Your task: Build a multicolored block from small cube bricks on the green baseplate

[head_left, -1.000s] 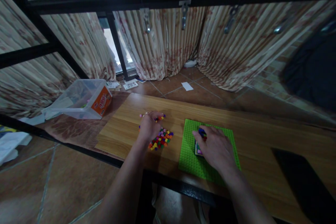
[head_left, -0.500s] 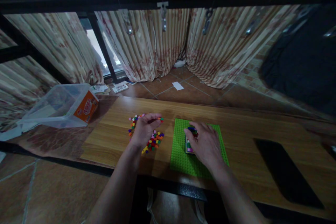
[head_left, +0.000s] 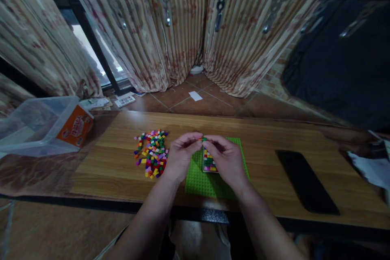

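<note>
My left hand [head_left: 181, 154] and my right hand [head_left: 227, 156] meet at the fingertips above the green studded baseplate [head_left: 196, 185]. Both are closed in a pinch. Between them is a tiny green toy brick [head_left: 204, 139], with a bit of orange beside it at the left fingertips. Below my right hand, a small block of multicoloured bricks [head_left: 209, 162] stands on the baseplate, partly hidden by that hand. A loose pile of small coloured bricks [head_left: 155, 150] lies on the wooden table just left of my left hand.
On the table's right side lies a black flat slab [head_left: 306, 180]. A clear plastic bin [head_left: 39, 130] with an orange label stands at the left. Papers [head_left: 368, 168] sit at the far right edge. Metal clips [head_left: 166, 8] hang from a dark bar ahead.
My left hand has moved right from the brick pile, carrying small green and orange bricks. My right hand's fingers have come to meet it over the baseplate. The view has shifted somewhat.
</note>
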`<state>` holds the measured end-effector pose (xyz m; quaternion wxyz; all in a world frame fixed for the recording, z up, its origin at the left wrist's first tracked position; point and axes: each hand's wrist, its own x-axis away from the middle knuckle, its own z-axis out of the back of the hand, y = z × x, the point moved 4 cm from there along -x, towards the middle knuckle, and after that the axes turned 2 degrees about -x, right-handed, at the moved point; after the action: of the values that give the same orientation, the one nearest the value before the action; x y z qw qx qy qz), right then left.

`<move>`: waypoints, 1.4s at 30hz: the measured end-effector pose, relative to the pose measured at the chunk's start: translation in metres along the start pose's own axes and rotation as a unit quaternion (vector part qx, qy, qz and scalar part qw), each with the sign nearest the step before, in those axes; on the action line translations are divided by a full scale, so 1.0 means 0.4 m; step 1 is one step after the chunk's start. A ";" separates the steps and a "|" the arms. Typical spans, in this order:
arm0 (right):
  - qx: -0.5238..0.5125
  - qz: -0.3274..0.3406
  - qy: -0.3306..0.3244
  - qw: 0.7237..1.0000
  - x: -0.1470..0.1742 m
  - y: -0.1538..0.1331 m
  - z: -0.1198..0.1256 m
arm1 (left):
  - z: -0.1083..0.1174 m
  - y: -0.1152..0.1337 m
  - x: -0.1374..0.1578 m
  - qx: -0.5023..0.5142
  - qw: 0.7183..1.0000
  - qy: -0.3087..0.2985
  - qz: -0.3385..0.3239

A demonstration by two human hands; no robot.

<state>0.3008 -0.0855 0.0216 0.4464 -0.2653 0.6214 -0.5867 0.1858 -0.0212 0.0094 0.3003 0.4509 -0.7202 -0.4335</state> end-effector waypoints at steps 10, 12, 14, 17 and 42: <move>-0.112 -0.082 -0.020 0.990 -0.004 0.006 0.005 | -0.002 0.019 0.009 -0.006 0.998 -0.054 0.026; -0.139 -0.097 -0.011 0.985 -0.007 0.011 0.008 | -0.003 0.016 0.011 0.007 0.998 -0.051 0.034; -0.166 -0.106 0.029 0.980 -0.015 0.019 0.024 | -0.003 0.009 0.011 0.018 0.998 -0.040 0.043; -0.183 -0.098 0.117 0.971 -0.030 0.032 0.070 | -0.001 -0.005 0.004 -0.002 0.999 -0.026 0.048; -0.071 -0.090 0.184 0.976 -0.023 0.042 0.120 | -0.022 -0.016 -0.024 -0.426 0.894 -0.018 -0.140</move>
<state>0.3497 -0.0984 0.0116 0.2495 -0.2388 0.7067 -0.6175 0.1996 -0.0168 0.0072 0.3872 0.3681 -0.4011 -0.7441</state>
